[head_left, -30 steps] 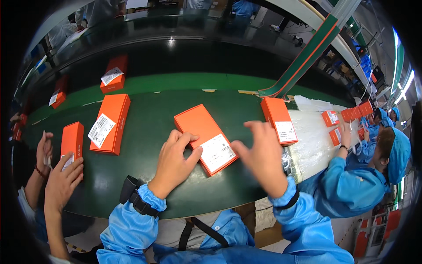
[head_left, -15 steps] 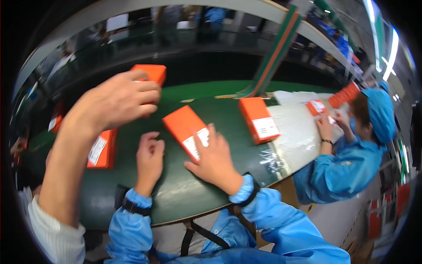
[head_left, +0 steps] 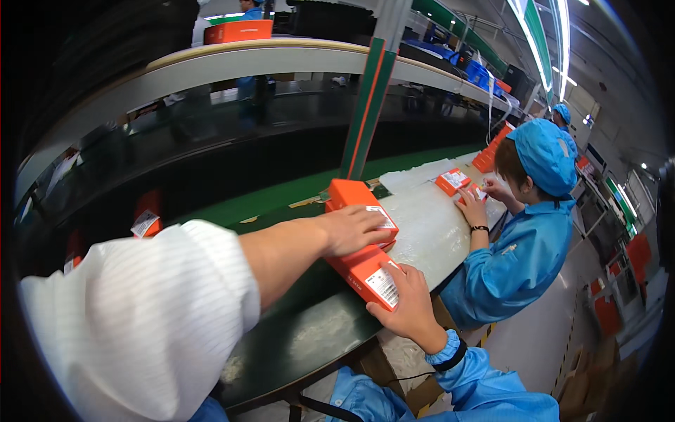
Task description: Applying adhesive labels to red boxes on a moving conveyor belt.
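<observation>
The right sleeve (head_left: 492,387) is bright blue, glossy and creased — loose along the forearm, gathered into a snug, ruffled cuff (head_left: 439,342) behind the right hand (head_left: 409,309). A black band (head_left: 450,358) circles it near the wrist. The garment front (head_left: 367,395) is also blue, and a dark strap (head_left: 329,408) — narrow, flat — slants beside it.

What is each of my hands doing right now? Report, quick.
Left hand: not in view, so its state cannot be told.
Right hand: holding the nearer orange box at its labelled end.
</observation>
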The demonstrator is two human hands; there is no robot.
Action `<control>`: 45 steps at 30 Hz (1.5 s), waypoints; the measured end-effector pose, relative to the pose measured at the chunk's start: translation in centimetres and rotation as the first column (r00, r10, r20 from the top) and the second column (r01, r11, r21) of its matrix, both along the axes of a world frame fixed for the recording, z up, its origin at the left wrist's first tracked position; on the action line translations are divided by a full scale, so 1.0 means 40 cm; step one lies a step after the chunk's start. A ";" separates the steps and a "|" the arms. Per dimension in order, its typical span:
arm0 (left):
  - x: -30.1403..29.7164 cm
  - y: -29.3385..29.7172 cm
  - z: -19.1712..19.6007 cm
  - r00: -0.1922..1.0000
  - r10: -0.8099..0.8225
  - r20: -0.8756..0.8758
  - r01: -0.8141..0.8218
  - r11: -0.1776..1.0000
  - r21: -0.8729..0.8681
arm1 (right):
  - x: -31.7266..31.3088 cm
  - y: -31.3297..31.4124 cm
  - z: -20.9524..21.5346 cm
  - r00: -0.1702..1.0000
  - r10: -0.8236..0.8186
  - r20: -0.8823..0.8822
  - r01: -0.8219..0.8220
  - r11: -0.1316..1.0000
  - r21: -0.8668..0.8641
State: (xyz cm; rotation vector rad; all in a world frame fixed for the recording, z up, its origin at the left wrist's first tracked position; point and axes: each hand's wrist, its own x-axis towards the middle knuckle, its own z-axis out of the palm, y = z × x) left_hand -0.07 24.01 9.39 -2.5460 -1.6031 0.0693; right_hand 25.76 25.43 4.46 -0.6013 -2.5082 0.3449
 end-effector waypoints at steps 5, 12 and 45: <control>-0.221 -0.120 0.132 0.964 0.254 -0.075 -0.148 0.751 0.644 | 0.065 0.008 0.039 0.998 0.057 0.034 -0.054 0.995 -0.087; -0.083 -1.049 -0.254 -0.068 0.743 0.666 -0.864 -0.377 0.333 | 0.023 -0.016 0.116 0.954 0.242 -0.175 -0.297 0.825 -0.480; 0.062 -0.699 -0.112 -0.459 0.063 0.886 -0.797 0.412 -0.442 | -0.418 -0.293 -0.018 0.921 0.344 -0.180 -0.334 0.461 -0.822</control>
